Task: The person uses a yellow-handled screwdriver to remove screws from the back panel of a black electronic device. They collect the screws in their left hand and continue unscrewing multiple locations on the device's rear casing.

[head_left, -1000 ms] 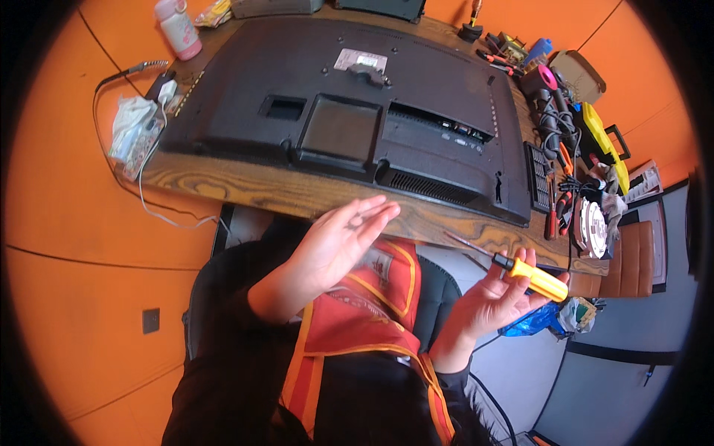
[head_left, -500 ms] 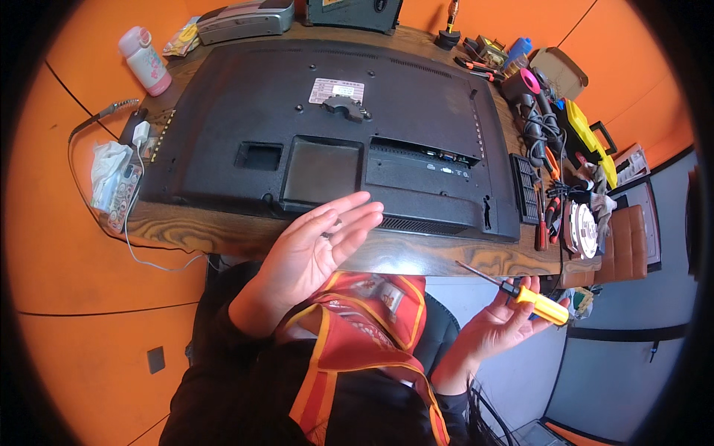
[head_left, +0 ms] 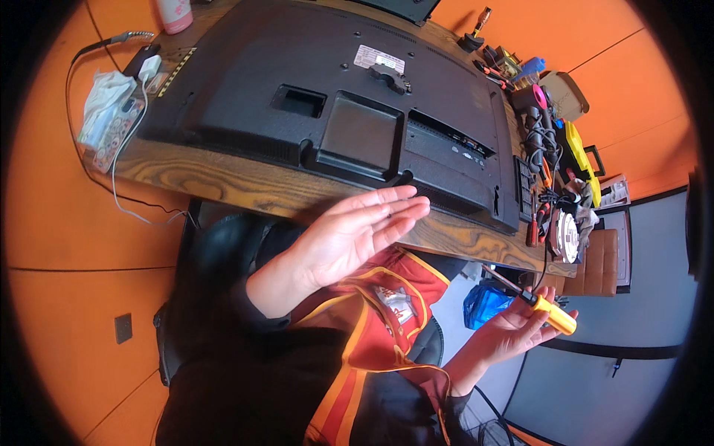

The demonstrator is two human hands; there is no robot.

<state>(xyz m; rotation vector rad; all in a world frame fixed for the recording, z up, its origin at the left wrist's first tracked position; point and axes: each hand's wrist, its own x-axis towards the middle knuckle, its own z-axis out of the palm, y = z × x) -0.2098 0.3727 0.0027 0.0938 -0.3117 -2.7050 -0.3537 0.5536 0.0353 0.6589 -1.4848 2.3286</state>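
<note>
A large black flat-screen television (head_left: 327, 111) lies face down on a wooden table (head_left: 223, 186), its back panel up. My left hand (head_left: 349, 234) hovers flat and open just in front of the table's near edge, fingers together and pointing right, holding nothing. Lower right, off the table, my right hand (head_left: 513, 331) holds a screwdriver with a yellow handle (head_left: 547, 312), its thin shaft pointing up and left toward the table edge.
Many tools, cables and a yellow-and-black tool (head_left: 576, 160) crowd the table's right end. A white cloth and a phone on a white cable (head_left: 108, 119) lie at the left end. A pink bottle (head_left: 175, 15) stands at the back left. A blue bag (head_left: 487, 305) sits below the table.
My left hand has risen closer to the table edge and flattened. My right hand with the screwdriver has shifted slightly lower and to the right. The view has tilted toward the television.
</note>
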